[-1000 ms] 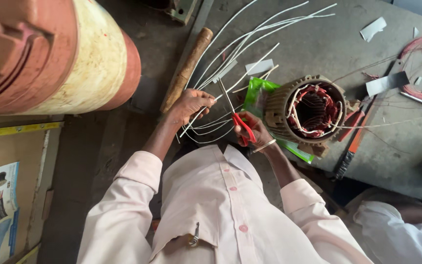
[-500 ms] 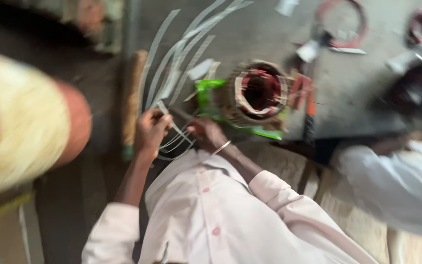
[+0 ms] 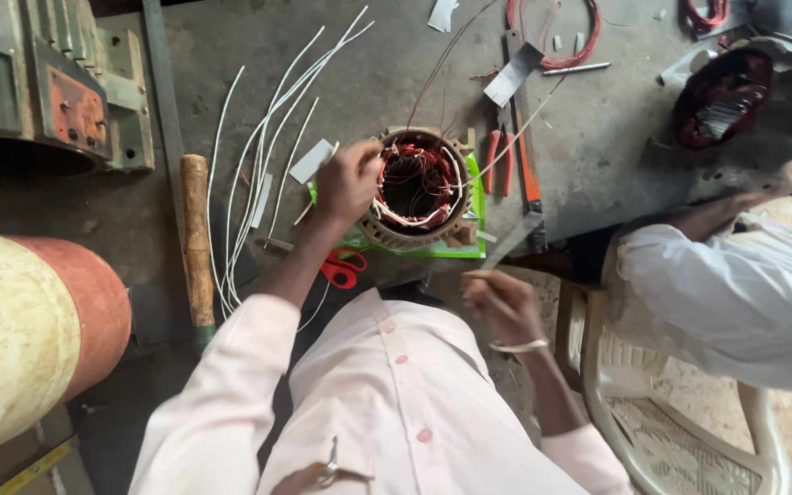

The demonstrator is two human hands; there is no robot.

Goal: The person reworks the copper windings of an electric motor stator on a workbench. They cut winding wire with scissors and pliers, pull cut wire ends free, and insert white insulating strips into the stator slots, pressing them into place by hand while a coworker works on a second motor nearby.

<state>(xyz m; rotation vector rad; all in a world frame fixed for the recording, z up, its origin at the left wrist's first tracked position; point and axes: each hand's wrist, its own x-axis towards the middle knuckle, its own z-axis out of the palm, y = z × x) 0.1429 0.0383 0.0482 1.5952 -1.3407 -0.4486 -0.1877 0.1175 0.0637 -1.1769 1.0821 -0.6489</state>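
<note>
Copper-wound stator (image 3: 416, 188) on green sheet (image 3: 469, 246): left hand (image 3: 348, 183) fingers pinch its rim, right hand (image 3: 501, 307) fingers curl loosely.

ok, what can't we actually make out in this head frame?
- Left hand: its palm and fingertips face away, so any contact with the stator rim or a held strip is unclear.
- Right hand: fingers curled, so what it pinches, if anything, is too small to tell.
- Red-handled scissors: blades hidden behind the left forearm.
- Co-worker's hand: partly behind the second motor, which the top edge crops.
</note>
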